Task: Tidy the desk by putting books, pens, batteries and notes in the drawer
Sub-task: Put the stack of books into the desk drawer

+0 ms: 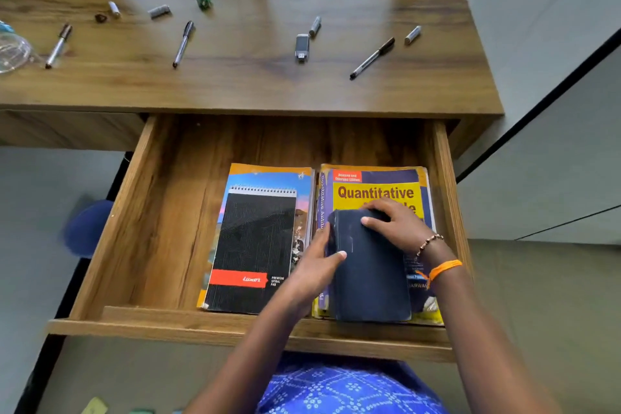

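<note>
While both hands press a dark book [369,265] onto the yellow book [376,193] in the drawer [161,212], left grip [316,265] holds its spine, right grip [396,228] its top; pens [183,44], batteries [158,11] on counter [252,84].

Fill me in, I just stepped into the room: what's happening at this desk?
A person is tidying the desk. Both hands, left hand and right hand, are setting a dark blue book on the yellow Quantitative book in the open drawer. A black spiral pad lies on another book beside it. Pens, batteries and a USB stick remain on the desktop.
</note>
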